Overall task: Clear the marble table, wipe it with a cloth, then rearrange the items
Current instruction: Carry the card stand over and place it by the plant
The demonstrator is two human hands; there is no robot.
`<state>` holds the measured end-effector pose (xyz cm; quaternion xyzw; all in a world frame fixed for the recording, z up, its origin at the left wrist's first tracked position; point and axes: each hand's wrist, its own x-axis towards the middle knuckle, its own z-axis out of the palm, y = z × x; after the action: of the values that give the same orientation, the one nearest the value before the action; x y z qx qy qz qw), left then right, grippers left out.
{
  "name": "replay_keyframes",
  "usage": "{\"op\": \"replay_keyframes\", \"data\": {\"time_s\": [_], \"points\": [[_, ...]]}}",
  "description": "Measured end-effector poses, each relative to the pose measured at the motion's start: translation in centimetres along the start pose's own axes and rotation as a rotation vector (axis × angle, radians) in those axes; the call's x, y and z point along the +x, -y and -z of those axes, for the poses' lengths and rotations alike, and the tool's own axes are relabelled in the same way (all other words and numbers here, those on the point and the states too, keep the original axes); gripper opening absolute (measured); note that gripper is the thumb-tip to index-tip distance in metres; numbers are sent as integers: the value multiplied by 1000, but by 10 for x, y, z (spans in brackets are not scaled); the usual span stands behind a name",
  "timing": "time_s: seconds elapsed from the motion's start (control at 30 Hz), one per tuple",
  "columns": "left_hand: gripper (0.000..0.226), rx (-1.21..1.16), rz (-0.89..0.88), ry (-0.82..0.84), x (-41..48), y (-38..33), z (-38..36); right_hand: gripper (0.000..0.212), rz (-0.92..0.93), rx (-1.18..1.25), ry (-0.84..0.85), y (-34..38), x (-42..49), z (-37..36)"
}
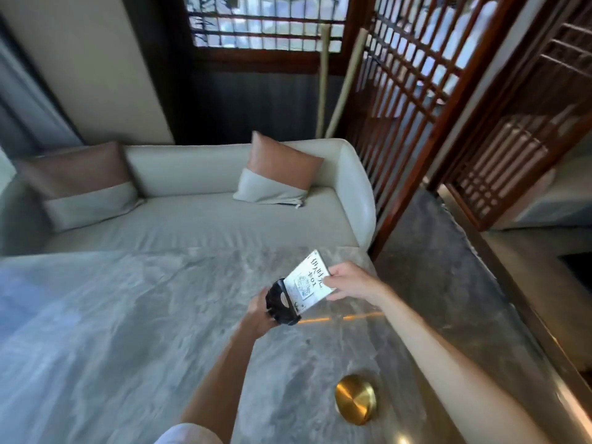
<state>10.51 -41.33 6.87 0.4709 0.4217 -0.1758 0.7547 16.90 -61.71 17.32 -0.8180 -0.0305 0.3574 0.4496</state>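
Observation:
A white sign card (307, 278) with black characters and a printed code sits tilted in a black base (283, 304). Both are held in the air above the grey marble table (128, 315), near its far right corner. My left hand (258, 310) grips the black base from the left. My right hand (352, 280) pinches the card's right edge. A round brass disc (355, 398) lies flat on the marble closer to me, to the right of my left forearm.
A cream sofa (198, 216) runs along the table's far side, with two tan-and-grey cushions (278, 171) on it. A dark wooden lattice screen (416, 107) stands on the right, and grey floor (426, 267) lies beside the table's right edge.

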Motion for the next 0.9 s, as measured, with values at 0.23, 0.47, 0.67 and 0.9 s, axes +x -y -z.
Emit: {"op": "replay_keyframes", "data": {"time_s": [0.23, 0.47, 0.67, 0.9], "points": [[37, -249, -135, -73, -87, 45, 162, 25, 83, -161, 220, 56, -11, -99], [31, -420, -257, -194, -188, 94, 285, 21, 253, -224, 316, 107, -31, -255], [40, -463, -324, -152, -225, 102, 390, 20, 340, -65, 247, 148, -62, -351], [28, -480, -351, -55, -259, 99, 489, 24, 448, -188, 187, 207, -65, -458]]}}
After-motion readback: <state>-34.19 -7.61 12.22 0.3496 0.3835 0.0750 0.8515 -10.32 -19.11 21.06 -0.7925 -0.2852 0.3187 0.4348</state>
